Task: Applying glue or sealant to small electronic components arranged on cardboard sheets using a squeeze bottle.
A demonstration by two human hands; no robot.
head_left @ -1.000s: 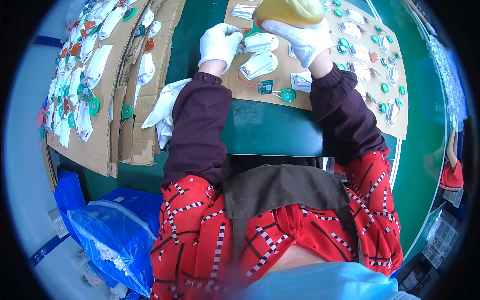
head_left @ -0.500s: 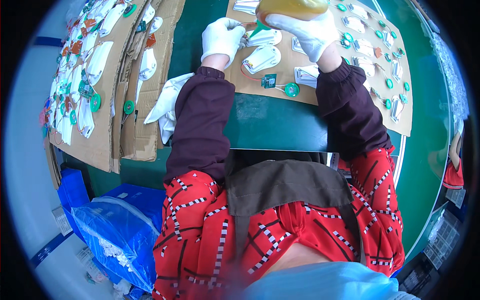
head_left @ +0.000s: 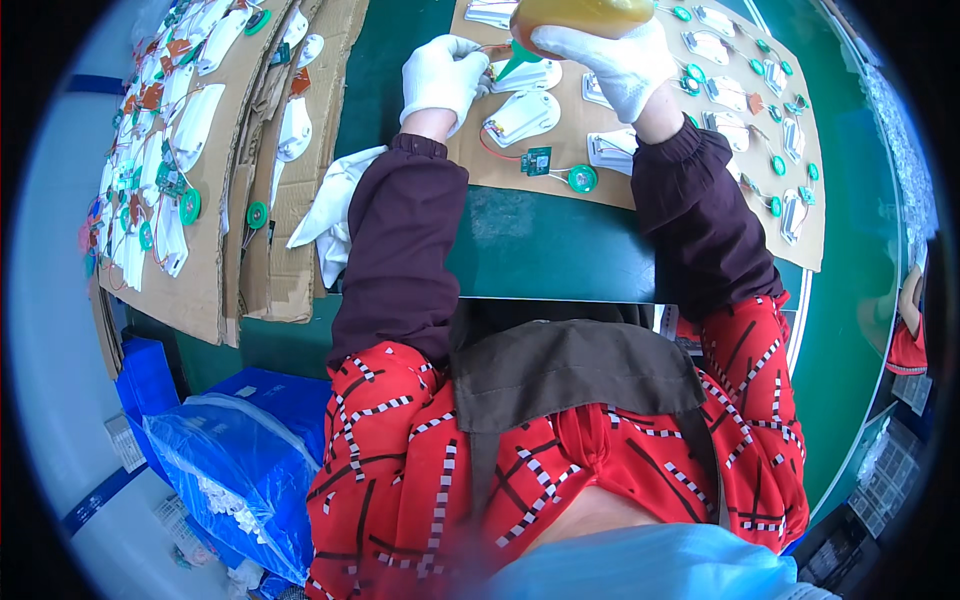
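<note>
My right hand, in a white glove, is closed round a squeeze bottle of amber liquid. The bottle is tilted, and its green nozzle points down at a white plastic housing. My left hand, also gloved, pinches at that housing's left end. A red wire shows beside its fingertips, but what they grip is hidden. Just nearer lies another white housing, wired to a small green circuit board and a round green disc.
A cardboard sheet on the green table carries several rows of wired housings. More cardboard with such parts lies left. A white cloth is by my left forearm. Below left stands a blue bin with a plastic bag.
Almost nothing differs. The bottle's nozzle has shifted very slightly left over the housing, and my left hand has edged slightly left.
</note>
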